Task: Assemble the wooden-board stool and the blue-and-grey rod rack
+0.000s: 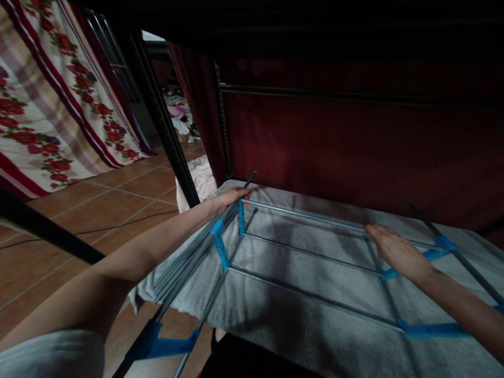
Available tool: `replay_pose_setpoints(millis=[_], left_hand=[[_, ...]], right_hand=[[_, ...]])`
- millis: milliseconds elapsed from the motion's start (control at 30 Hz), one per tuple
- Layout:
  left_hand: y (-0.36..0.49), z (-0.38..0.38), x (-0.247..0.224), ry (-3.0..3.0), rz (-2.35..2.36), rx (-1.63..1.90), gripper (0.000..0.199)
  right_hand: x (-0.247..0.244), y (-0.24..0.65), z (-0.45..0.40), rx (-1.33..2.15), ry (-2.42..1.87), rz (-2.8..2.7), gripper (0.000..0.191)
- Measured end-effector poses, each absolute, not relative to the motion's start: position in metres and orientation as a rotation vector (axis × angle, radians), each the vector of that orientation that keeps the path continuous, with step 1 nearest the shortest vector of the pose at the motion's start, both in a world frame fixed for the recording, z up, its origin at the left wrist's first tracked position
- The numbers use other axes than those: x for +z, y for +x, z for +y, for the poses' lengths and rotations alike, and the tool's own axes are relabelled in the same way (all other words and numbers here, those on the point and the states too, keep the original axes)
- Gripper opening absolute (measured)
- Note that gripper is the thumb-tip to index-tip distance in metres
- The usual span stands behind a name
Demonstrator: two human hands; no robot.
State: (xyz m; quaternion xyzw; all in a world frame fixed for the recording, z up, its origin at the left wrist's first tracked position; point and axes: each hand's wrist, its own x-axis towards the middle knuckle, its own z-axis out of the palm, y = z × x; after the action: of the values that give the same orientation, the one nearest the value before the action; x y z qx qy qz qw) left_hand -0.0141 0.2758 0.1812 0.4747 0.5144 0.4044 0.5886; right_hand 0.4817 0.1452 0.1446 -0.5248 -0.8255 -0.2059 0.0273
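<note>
Head view: metal rack with blue joints spreads from 3 to 7 o'clock, over grey cloth. Left hand, beside centre toward 9 o'clock, is closed around far corner of rack; bundle of thin rods toward 7 o'clock. Right hand, toward 4 o'clock, lies with bent fingers on upper cross rod; underside hidden, cannot tell if gripping. Dark red curtain toward 1 o'clock, flowered cloth toward 10

A pale sleeve and black clothing show.
</note>
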Motion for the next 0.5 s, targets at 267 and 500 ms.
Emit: replay_pose_setpoints(millis=[267, 500], left_hand=[[-0.012, 0.281, 0.178, 1.142, 1.242, 0.925, 0.022], [-0.014, 0.280, 0.178, 1.139, 1.244, 0.892, 0.025]], right_hand=[[0.147, 0.478, 0.141, -0.640, -1.645, -2.518, 0.047], [0.154, 0.451, 0.148, -0.541, -1.706, -2.444, 0.046]])
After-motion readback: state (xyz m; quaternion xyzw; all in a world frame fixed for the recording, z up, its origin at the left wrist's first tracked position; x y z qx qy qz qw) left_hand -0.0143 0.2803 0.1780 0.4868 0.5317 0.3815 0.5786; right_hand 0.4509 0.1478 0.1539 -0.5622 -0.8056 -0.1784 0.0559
